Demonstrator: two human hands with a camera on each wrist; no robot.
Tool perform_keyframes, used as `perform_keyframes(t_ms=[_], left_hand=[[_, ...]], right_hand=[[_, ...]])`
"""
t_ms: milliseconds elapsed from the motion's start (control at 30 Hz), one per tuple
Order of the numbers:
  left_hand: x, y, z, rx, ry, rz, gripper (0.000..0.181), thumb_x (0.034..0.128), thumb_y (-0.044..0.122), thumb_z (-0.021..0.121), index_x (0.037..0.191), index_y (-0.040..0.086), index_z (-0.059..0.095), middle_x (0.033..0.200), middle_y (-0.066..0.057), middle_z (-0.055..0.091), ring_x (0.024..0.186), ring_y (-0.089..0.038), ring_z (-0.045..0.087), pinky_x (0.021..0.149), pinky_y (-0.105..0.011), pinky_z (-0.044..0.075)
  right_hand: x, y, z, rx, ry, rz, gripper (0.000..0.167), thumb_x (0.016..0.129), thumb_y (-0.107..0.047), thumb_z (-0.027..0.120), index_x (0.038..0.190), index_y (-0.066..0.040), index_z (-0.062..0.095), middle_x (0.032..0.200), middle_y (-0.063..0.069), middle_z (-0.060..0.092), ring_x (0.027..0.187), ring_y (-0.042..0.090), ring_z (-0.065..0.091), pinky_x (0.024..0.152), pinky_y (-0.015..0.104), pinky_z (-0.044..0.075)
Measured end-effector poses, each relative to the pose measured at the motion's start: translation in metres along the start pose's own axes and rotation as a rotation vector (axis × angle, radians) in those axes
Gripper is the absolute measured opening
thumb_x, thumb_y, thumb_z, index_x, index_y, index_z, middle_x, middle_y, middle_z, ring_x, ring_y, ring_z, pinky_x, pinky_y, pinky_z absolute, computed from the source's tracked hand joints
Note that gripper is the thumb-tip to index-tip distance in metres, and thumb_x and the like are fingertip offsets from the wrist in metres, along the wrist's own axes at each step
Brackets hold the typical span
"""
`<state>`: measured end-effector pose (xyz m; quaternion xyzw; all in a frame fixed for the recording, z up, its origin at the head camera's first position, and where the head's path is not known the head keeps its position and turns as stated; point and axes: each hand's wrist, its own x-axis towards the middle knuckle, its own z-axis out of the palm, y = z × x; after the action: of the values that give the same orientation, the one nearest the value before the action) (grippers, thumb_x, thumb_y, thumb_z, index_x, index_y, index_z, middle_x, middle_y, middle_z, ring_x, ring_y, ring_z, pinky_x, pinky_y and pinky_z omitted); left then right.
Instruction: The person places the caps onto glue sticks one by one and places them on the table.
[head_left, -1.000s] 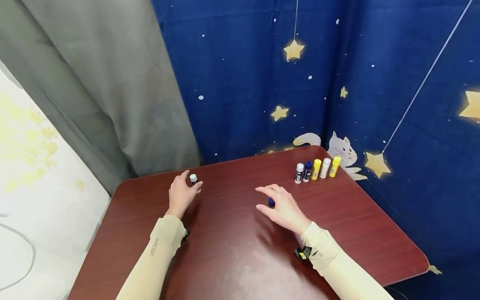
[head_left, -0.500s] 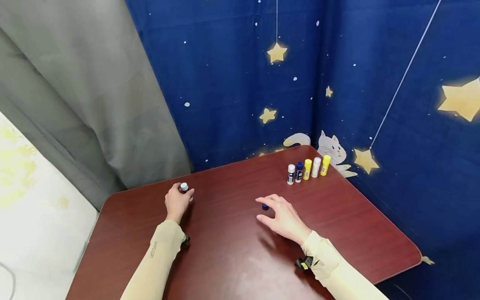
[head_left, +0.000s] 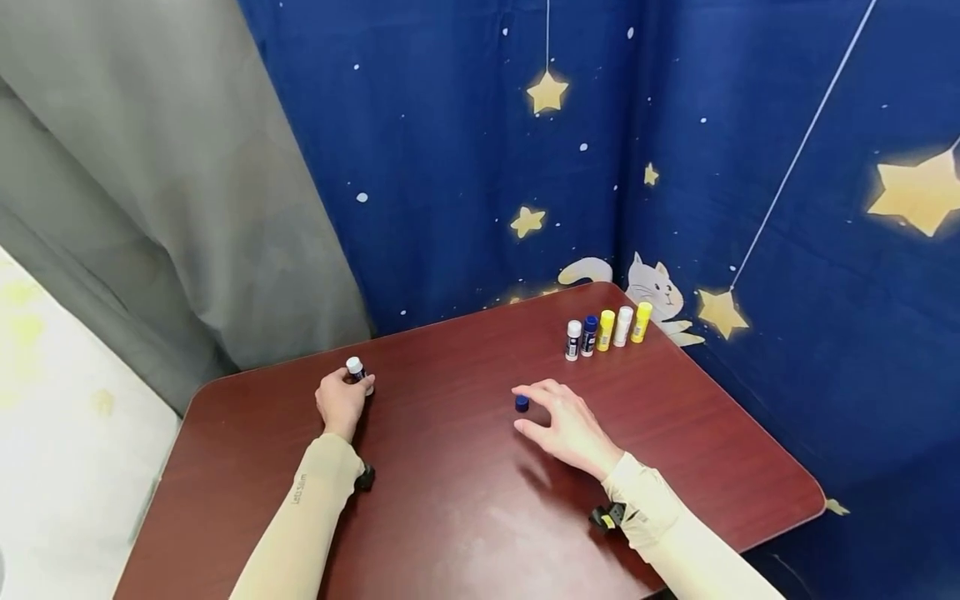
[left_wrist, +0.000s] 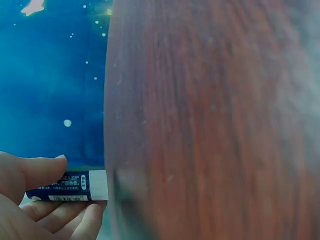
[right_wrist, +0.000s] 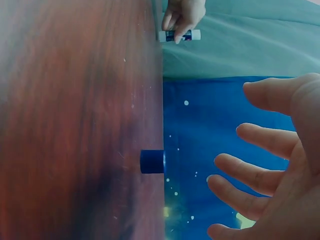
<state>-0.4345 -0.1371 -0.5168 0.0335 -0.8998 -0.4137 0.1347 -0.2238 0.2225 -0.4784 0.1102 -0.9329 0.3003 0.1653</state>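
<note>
In the head view my left hand (head_left: 341, 406) grips a glue stick (head_left: 361, 375) with a white cap and dark navy label at the table's left rear. The left wrist view has the thumb on one side of the glue stick (left_wrist: 75, 186) and fingers on the other; its white end is at the tabletop. My right hand (head_left: 567, 425) hovers with fingers spread and holds nothing. Just beyond its fingertips a small dark blue cap (head_left: 522, 403) stands on the table. That blue cap (right_wrist: 152, 161) is apart from the fingers in the right wrist view.
Several glue sticks stand upright in a row at the right rear: a white-capped navy one (head_left: 573, 340), a blue-capped one (head_left: 589, 336), yellow ones (head_left: 605, 331) and a white one (head_left: 622, 327). Grey (head_left: 187, 208) and blue (head_left: 450, 167) curtains hang behind the reddish-brown table (head_left: 450, 500).
The head view has turned slightly right. My left fingers have come in around the glue stick, which now leans a little. My right hand has drawn slightly rightward, so the blue cap shows more.
</note>
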Motion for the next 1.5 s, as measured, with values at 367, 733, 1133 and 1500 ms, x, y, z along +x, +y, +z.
perform_keyframes(t_ms=[367, 733, 1133, 1500], left_hand=[[-0.025, 0.031, -0.044, -0.062, 0.068, 0.123, 0.027, 0.0840, 0.029, 0.083, 0.102, 0.010, 0.077, 0.092, -0.011, 0.075, 0.089, -0.032, 0.064, 0.080, -0.048, 0.048], [-0.078, 0.078, -0.069, -0.165, 0.074, 0.263, 0.026, 0.0804, 0.026, 0.087, 0.102, 0.014, 0.077, 0.088, -0.001, 0.075, 0.083, -0.018, 0.069, 0.074, -0.038, 0.051], [-0.127, 0.104, -0.077, -0.387, 0.033, 0.324, 0.031, 0.0798, 0.015, 0.087, 0.108, 0.013, 0.076, 0.103, 0.001, 0.073, 0.091, -0.013, 0.072, 0.079, -0.031, 0.058], [-0.150, 0.113, -0.077, -0.388, 0.028, 0.365, 0.028, 0.0785, 0.012, 0.088, 0.104, 0.015, 0.077, 0.097, 0.005, 0.072, 0.089, -0.011, 0.072, 0.077, -0.029, 0.058]], right_hand=[[0.035, 0.001, -0.010, -0.064, -0.054, -0.068, 0.047, 0.090, -0.035, 0.076, 0.136, -0.027, 0.064, 0.122, 0.003, 0.063, 0.113, 0.022, 0.056, 0.092, 0.050, 0.047], [0.046, 0.010, -0.005, -0.153, -0.100, -0.125, 0.046, 0.089, -0.033, 0.077, 0.133, -0.022, 0.067, 0.117, 0.003, 0.065, 0.108, 0.025, 0.060, 0.085, 0.049, 0.050], [0.057, 0.025, 0.009, -0.323, -0.192, -0.228, 0.038, 0.085, -0.028, 0.078, 0.123, -0.021, 0.072, 0.106, 0.001, 0.066, 0.093, 0.025, 0.061, 0.080, 0.049, 0.049], [0.059, 0.034, 0.014, -0.421, -0.241, -0.231, 0.027, 0.083, -0.029, 0.080, 0.109, -0.021, 0.076, 0.095, -0.001, 0.064, 0.090, 0.028, 0.059, 0.083, 0.052, 0.043]])
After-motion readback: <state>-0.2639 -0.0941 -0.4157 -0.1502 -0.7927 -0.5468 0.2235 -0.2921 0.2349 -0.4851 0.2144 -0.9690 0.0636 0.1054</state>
